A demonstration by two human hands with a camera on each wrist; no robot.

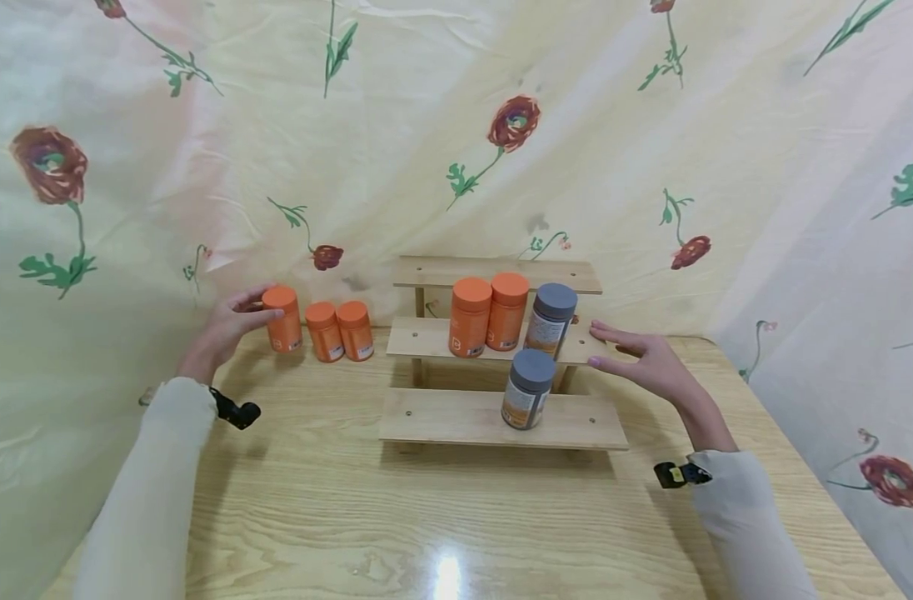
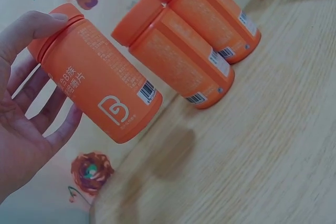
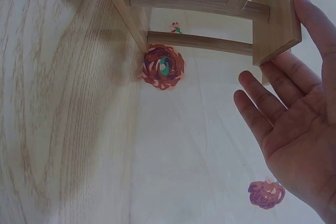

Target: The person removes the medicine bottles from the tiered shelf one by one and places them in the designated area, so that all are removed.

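While orange bottle [image 1: 283,319] stood at table's [image 1: 456,517] back left edge, left hand [image 1: 227,327] curled round it, thumb at cap. Left wrist view alone showed barcode and B logo; two more orange bottles [image 2: 194,40] just beside. Right hand [image 1: 646,357] hovered open-fingered, empty, beside wooden rack [image 1: 494,417]; right wrist view showed rack's underside rungs.

A grey-capped bottle [image 1: 527,389] stands on the near step of the wooden rack [image 1: 456,421], before a floral cloth [image 1: 426,125] hung far behind.
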